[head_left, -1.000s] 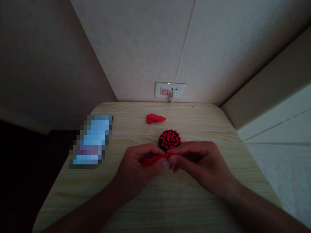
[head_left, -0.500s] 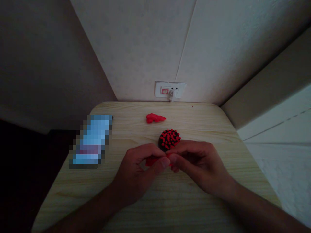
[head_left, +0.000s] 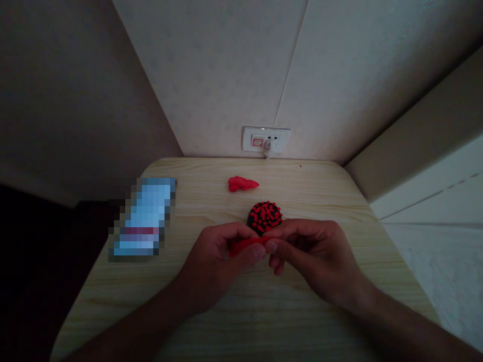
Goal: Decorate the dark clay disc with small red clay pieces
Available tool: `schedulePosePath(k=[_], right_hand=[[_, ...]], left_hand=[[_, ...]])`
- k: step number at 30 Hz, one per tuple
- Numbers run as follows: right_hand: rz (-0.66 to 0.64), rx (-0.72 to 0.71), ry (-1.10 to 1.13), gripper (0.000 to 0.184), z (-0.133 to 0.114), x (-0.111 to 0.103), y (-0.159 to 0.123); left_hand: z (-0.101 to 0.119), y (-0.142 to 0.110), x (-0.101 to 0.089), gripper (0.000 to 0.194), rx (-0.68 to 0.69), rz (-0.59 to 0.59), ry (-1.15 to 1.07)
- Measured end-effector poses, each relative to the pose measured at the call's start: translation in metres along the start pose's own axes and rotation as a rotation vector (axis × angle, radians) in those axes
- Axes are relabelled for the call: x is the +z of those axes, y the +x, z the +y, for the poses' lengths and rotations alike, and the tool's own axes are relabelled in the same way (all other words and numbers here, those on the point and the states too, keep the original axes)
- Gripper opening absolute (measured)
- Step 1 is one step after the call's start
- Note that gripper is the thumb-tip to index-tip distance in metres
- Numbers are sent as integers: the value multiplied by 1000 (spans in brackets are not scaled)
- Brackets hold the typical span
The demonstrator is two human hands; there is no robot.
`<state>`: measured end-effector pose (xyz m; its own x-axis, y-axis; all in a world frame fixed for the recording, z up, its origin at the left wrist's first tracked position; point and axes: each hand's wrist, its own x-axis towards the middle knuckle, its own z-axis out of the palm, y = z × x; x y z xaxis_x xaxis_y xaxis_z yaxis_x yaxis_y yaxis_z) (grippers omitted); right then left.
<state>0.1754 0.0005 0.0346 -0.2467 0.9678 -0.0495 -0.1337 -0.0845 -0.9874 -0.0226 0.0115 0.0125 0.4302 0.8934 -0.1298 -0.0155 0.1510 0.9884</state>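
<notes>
Two-handed pinch, barely shifted

Above the wood-grain table [head_left: 241,327], left hand [head_left: 211,259] and right hand [head_left: 326,259] pinch narrowly near a red-studded black mound [head_left: 265,216]. The right's lower fingers [head_left: 278,264] dropped slightly — the red clay strip [head_left: 240,245] between fingertips [head_left: 259,251] seems still in work.

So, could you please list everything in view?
Table: 1, pale wood-grain, at centre
Strip: 1, red, held over table
Round piece: 1, black and red, beyond strip
Lump: 1, red, beyond round piece
Pixelated object: 1, bluish, table's left
Speck: 1, dark, near far edge
Walls: at least 2, greyish, behind, left
Socket: 1, white, on wall
Plug: 1, whitish, in socket
Panelling: 1, pale, right
Surface: 1, white, lower right
Left hand: 1, bare, on strip
Right hand: 1, bare, on strip
</notes>
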Motion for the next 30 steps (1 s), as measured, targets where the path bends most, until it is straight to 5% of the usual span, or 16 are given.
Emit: schedulePosePath(k=[22,30], right_hand=[[-14,80,103,26,4,-3,2],[-15,105,10,16,2,-5,2]], left_hand=[[2,0,3,5,10,7,-70],[5,4,3,5,16,35,-101]])
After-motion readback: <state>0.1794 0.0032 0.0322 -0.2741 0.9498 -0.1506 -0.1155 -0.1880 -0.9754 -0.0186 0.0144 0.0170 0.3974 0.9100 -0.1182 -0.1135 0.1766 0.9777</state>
